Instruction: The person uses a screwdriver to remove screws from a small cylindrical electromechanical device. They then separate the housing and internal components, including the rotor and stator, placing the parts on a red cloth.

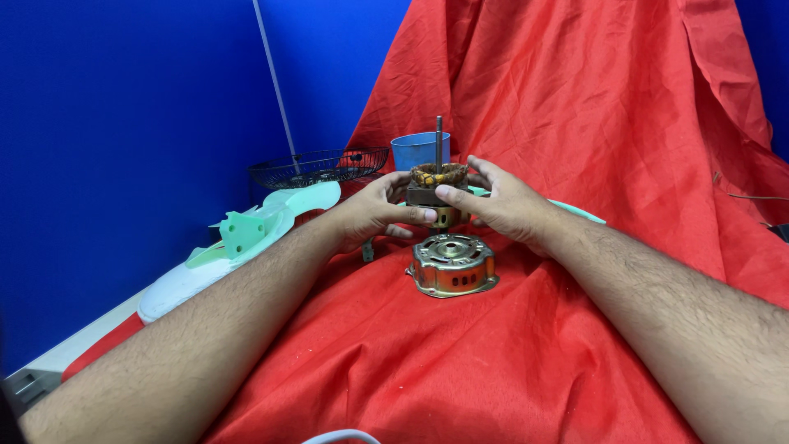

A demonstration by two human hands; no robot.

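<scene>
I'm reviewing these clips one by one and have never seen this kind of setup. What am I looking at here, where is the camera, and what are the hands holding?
There is one picture, from a camera worn on the person's head, looking down along both bare forearms. No robot is involved. The left hand and right hand together grip a small electric motor core: a copper-wound block with a thin metal shaft standing upright. Just in front of it, on the red cloth, lies a round metal motor cover. To the left are pale green fan blades and a black wire fan guard. A blue cup stands behind the motor.
</scene>
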